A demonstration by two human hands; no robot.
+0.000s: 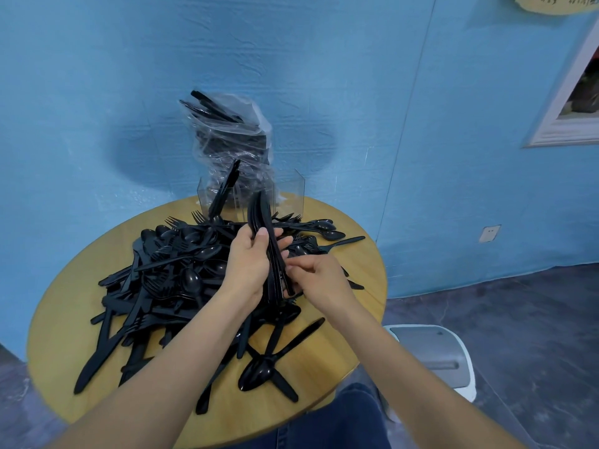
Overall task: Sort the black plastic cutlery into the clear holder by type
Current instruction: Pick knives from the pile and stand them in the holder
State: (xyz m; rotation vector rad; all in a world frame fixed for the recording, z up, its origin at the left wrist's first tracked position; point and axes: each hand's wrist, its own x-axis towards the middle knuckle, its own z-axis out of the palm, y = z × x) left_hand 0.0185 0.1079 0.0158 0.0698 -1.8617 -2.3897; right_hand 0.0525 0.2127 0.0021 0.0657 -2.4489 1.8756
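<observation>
A big heap of black plastic cutlery (181, 273), forks, spoons and knives mixed, covers the round wooden table (363, 280). My left hand (249, 264) grips an upright bundle of black knives (261, 212) above the heap. My right hand (319, 277) pinches the lower ends of that bundle. The clear holder (291, 189) stands at the table's far edge, with a few black pieces (225, 186) leaning in its left compartment.
A crumpled clear plastic bag (233, 134) holding black cutlery stands behind the holder against the blue wall. A white bin (434, 351) with a grey lid sits on the floor right of the table. My knee in blue jeans is at the near table edge.
</observation>
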